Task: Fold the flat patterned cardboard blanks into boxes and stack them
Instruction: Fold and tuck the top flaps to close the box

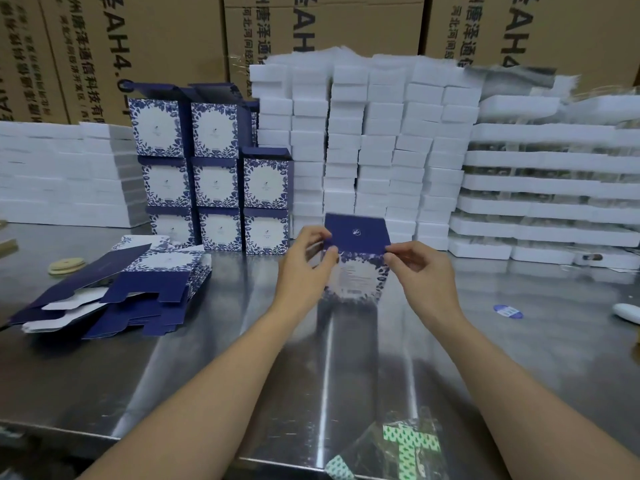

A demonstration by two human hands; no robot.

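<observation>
A half-formed blue-and-white patterned box point(356, 271) stands on the steel table point(207, 358) in the middle, its navy lid flap point(358, 232) upright. My left hand point(304, 261) pinches the box's upper left corner, and my right hand point(420, 268) pinches the upper right corner. A pile of flat patterned blanks point(114, 289) lies at the left on the table. Behind it, folded boxes point(214, 174) stand stacked in rows, up to 3 high.
Tall stacks of white foam blocks point(374, 150) rise behind the box, with white trays point(547, 188) at the right and more white stacks point(59, 171) at the left. Brown cartons point(138, 39) line the back. A round sticker point(508, 311) lies at the right, a tape roll point(65, 265) at the left.
</observation>
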